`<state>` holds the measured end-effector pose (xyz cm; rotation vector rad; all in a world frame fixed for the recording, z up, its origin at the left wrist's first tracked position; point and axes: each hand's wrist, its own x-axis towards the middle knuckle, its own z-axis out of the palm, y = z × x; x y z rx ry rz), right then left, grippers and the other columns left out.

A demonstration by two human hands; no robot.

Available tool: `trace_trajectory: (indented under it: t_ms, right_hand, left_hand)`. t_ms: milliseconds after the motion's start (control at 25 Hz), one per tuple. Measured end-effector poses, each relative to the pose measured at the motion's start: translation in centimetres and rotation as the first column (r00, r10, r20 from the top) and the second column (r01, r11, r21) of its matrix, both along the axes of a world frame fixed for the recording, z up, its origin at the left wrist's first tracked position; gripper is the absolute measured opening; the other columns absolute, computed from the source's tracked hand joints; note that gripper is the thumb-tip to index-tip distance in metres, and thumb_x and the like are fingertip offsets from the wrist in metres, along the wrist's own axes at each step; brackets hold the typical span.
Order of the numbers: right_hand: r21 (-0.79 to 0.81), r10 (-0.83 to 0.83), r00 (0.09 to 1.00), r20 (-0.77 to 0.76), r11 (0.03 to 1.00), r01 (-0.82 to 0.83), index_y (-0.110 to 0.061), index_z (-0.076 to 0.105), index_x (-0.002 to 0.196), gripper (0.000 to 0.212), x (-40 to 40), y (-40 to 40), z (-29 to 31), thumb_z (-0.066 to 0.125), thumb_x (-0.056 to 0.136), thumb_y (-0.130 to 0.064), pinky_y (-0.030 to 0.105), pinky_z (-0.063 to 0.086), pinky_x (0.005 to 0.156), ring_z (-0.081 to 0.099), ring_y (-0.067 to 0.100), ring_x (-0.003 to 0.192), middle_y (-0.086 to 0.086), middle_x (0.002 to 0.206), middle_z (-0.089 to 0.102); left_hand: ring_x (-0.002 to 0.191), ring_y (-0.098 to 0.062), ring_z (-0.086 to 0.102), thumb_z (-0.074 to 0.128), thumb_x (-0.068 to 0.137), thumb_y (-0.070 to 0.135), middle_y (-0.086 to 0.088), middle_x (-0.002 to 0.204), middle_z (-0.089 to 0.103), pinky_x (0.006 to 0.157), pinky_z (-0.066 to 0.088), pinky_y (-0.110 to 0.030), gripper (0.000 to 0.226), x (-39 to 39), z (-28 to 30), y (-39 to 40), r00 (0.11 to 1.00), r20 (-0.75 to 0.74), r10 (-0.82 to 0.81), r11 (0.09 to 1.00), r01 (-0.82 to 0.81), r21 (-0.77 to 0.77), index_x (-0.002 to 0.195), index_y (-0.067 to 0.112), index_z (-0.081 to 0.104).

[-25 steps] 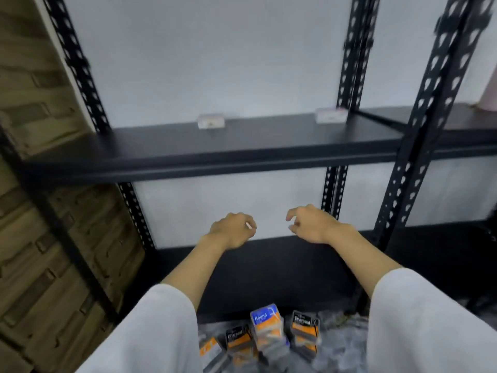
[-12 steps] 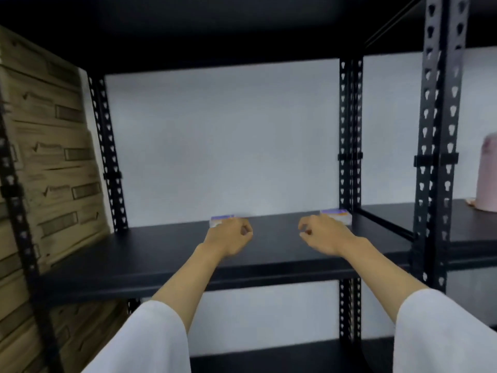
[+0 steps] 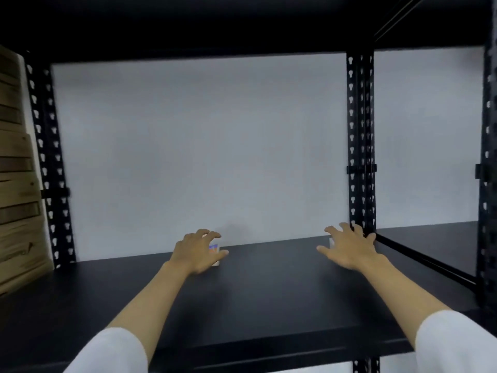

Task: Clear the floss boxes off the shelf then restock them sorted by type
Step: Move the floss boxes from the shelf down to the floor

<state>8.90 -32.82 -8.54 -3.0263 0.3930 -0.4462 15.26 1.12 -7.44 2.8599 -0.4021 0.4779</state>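
Two small white floss boxes stand at the back of the black shelf point(image 3: 269, 286), against the white wall. My left hand point(image 3: 197, 253) is curled around the left floss box point(image 3: 214, 251), fingers over its top and thumb along its front; the box rests on the shelf and shows a blue and orange label. My right hand point(image 3: 348, 250) is spread with fingers apart over the right floss box point(image 3: 331, 242), which is hidden except for a white sliver by the index finger.
Black perforated uprights stand at the back left point(image 3: 51, 184) and back right point(image 3: 360, 157), a third at the right edge point(image 3: 488, 184). The shelf above point(image 3: 242, 22) is close overhead. Stacked cardboard cartons point(image 3: 16, 211) fill the left side. A neighbouring shelf point(image 3: 430, 243) continues right.
The view rose from the floor pile to the shelf and closed in. Both hands reached to the back; the left curled around its box and the right spread over the other.
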Motion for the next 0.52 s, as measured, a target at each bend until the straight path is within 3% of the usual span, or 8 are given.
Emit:
trace_trajectory:
  t_ms: [120,240,400,520]
  right_hand:
    - [-0.010,-0.055,0.998,-0.021,0.998,0.054,-0.037,0.032,0.142,0.056,1.2,-1.3,-1.7,0.040,0.090,-0.058,0.057,0.028,0.104,0.028,0.033,0.136,0.004,0.148,0.032]
    - [-0.041,-0.028,0.999,0.024,0.999,0.029,-0.036,0.036,0.139,0.047,1.0,-0.9,-1.9,0.039,0.093,-0.040,0.052,0.030,0.098,0.035,0.031,0.128,0.003,0.140,0.043]
    - [-0.019,0.167,0.975,0.145,0.986,-0.166,-0.035,0.039,0.137,0.043,-0.4,4.2,-0.6,0.028,0.096,-0.037,0.050,0.031,0.093,0.042,0.029,0.121,0.000,0.134,0.051]
    - [-0.033,0.338,0.930,0.146,0.941,-0.337,-0.035,0.037,0.139,0.043,-1.5,9.5,-1.2,0.030,0.097,-0.042,0.052,0.032,0.095,0.041,0.028,0.124,-0.001,0.138,0.049]
  left_hand:
    - [0.140,-0.026,0.028,0.050,0.081,0.063,0.012,0.154,0.029,0.113,0.025,-0.048,0.064,2.1,-1.5,0.6,0.989,-0.141,0.033,0.999,-0.031,0.017,0.140,0.046,0.035]
    - [0.133,-0.029,0.031,0.054,0.086,0.049,0.006,0.149,0.034,0.108,0.034,-0.043,0.058,2.4,-2.6,1.1,0.990,-0.143,-0.017,0.999,0.010,-0.051,0.141,0.040,0.037]
    - [0.123,-0.029,0.035,0.052,0.091,0.043,0.003,0.140,0.041,0.103,0.038,-0.038,0.047,0.7,-2.2,0.5,0.997,-0.060,-0.045,0.998,0.043,-0.041,0.137,0.036,0.044]
    - [0.120,-0.029,0.036,0.048,0.094,0.038,0.003,0.138,0.044,0.103,0.037,-0.039,0.046,-1.4,-2.5,0.5,0.998,-0.005,-0.069,0.997,0.069,-0.035,0.139,0.033,0.044]
